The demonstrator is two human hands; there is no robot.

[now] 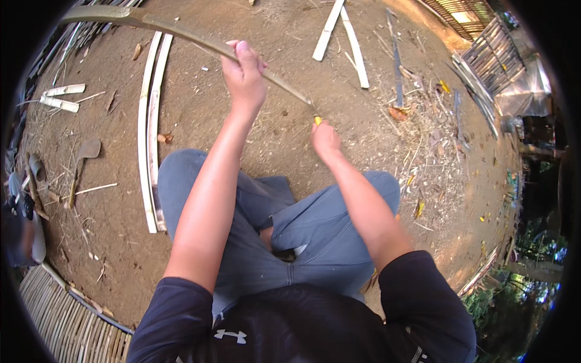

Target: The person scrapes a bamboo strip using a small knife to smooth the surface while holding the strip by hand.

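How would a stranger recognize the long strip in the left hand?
Start from the grey-blue trousers and go up to the left hand. The long strip runs through its grip. Unlike the pale strips on the ground, it is brownish and held.

Left grip (245,80): curled, left arm (210,193) extended forward. Right grip (327,138): curled, right arm (369,207) reaching less far. Legs (324,228): crossed.

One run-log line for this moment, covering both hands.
left hand: grips long brownish bamboo strip | right hand: grips yellow-handled tool | strip-tool contact: unclear | brown dirt ground: two pale bamboo strips
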